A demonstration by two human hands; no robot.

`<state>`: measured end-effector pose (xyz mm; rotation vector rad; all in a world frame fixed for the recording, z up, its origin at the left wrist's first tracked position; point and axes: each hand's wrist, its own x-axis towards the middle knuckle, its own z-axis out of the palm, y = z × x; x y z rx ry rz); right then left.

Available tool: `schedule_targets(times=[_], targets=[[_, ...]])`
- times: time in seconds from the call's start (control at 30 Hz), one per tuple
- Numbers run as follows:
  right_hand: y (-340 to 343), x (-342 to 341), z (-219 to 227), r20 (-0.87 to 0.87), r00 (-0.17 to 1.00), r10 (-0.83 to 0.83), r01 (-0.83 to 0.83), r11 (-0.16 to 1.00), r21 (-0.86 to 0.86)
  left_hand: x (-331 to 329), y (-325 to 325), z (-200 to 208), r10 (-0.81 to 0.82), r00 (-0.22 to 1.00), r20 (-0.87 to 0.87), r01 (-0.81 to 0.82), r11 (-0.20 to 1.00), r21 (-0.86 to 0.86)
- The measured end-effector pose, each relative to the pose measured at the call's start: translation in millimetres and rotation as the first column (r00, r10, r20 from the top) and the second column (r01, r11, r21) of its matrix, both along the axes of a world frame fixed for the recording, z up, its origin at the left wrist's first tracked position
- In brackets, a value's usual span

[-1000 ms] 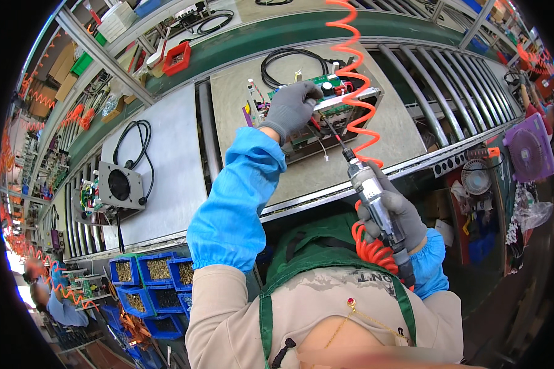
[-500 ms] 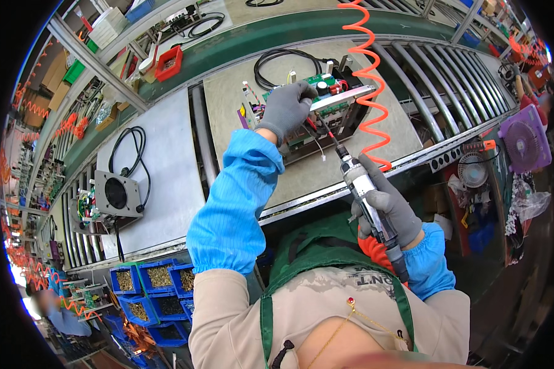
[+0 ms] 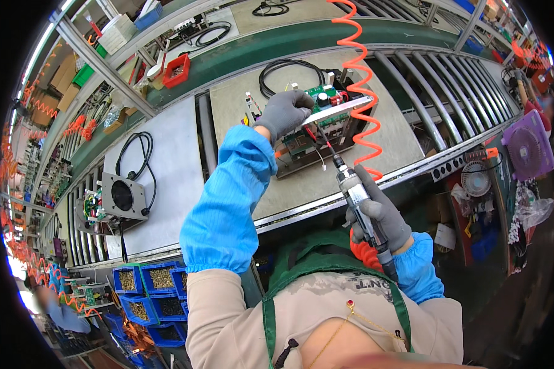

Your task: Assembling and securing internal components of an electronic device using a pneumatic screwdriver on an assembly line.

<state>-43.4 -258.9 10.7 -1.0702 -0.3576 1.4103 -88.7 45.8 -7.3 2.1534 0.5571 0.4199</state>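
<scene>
My gloved left hand (image 3: 285, 112) has its fingers closed over the left end of a silver metal bar (image 3: 338, 111). That bar runs along the near upper edge of an electronic unit with a green circuit board (image 3: 321, 94) and dark sides. In my gloved right hand (image 3: 381, 212) is a power screwdriver (image 3: 358, 198), slanting up and left. Its bit points into the near side of the unit, beside red and black leads; whether it touches a screw I cannot tell. A small white connector (image 3: 324, 166) dangles in front of the unit.
A coiled orange air hose (image 3: 368, 126) hangs just right of the unit. Behind lies a black cable (image 3: 266, 79). Another unit with a round fan opening (image 3: 122, 194) stands at left. Blue bins (image 3: 161, 278) of small parts sit below the bench edge; metal rollers (image 3: 421, 101) continue to the right.
The unit has shifted slightly toward me and left, with my left hand still on the bar. My right hand and the screwdriver have moved a little left with it.
</scene>
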Motion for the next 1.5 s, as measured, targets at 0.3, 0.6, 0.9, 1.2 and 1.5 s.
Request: schedule_targets(times=[0.3,0.6,0.9,1.2,1.5], targets=[[-2,5,-11,-0.039,0.999,0.018,-0.016,0.999,0.049,26,11,39,-0.143,0.889,-0.435,0.256,0.943,0.214],[0,6,-8,-0.013,1.0,0.014,-0.014,1.0,0.021,19,15,32,-0.123,0.91,-0.396,0.222,0.951,0.215],[1,-3,-8,0.0,1.0,-0.026,0.026,0.998,0.053,13,10,31,-0.148,0.92,-0.363,0.21,0.968,0.138],[1,-7,-8,0.039,0.998,-0.039,0.037,0.999,0.034,-11,-21,21,-0.149,0.96,-0.238,0.223,0.92,0.323],[7,-16,-12,0.215,0.975,-0.051,0.06,0.998,-0.033,-11,-21,15,-0.075,0.983,-0.168,0.11,0.971,0.213]])
